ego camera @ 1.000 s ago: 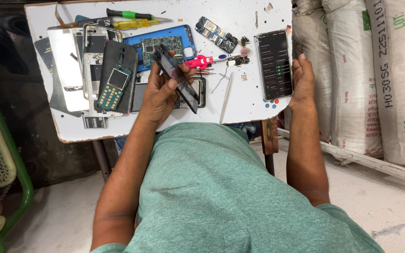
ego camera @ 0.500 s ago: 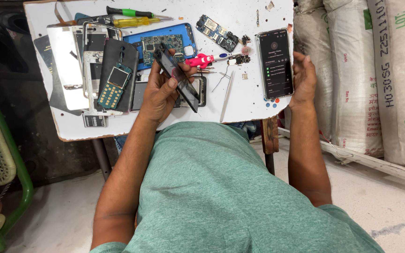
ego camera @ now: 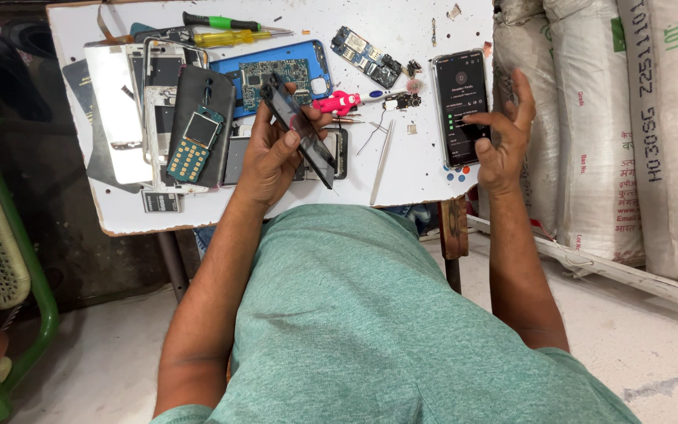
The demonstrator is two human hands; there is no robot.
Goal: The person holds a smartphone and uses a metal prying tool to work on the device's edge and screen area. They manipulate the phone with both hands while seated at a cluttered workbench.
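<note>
Black phone screen point(ego camera: 299, 129) is tilting in the clenched left hand point(ego camera: 272, 157), risking slipping, while the open right hand's point(ego camera: 504, 129) thumb is tapping the lit phone point(ego camera: 458, 106) at three o'clock.

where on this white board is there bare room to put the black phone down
Bare board lies between the white stick and the lit phone, and along the near edge below the left hand. The left side, around the keypad phone and blue case, is crowded.

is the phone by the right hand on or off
On: the phone lies flat on the table with its screen lit, right hand touching it.
</note>
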